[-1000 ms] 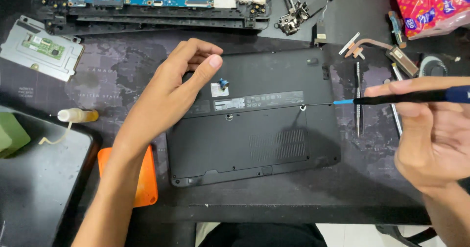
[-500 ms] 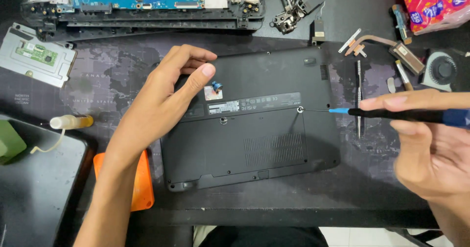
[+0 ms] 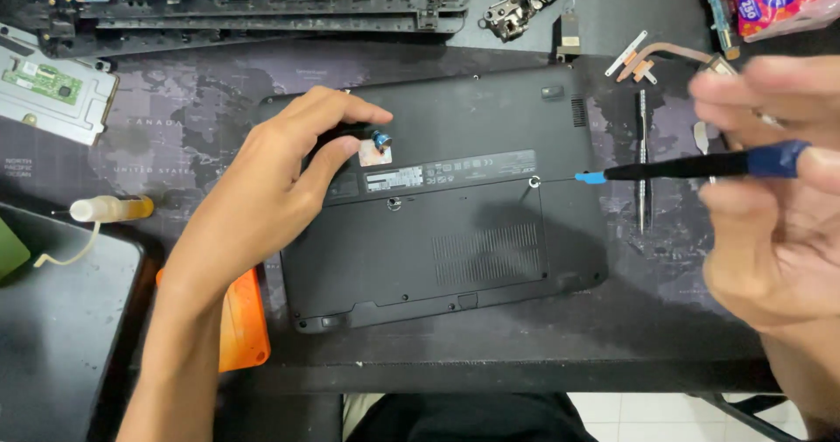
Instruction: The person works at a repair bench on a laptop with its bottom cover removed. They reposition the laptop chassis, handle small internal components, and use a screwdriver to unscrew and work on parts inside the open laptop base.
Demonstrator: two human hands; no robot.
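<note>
Two hands: right hand (image 3: 774, 206) blurred, edge-cropped, pinching screwdriver (image 3: 691, 166); left hand (image 3: 280, 188) loosely open, flat on laptop base (image 3: 455, 249).

The lower half of the laptop base (image 3: 437, 258) lies bare and open to reach — its upper left is covered by the left hand (image 3: 262, 206), while the screwdriver (image 3: 691, 166) in the right hand (image 3: 770, 223) bars the right side; loose metal parts (image 3: 647, 57) crowd the desk (image 3: 542, 354) beyond

Orange case (image 3: 241, 319); glue bottle (image 3: 109, 207); touchpad board (image 3: 52, 92); copper heat pipe (image 3: 665, 55).
</note>
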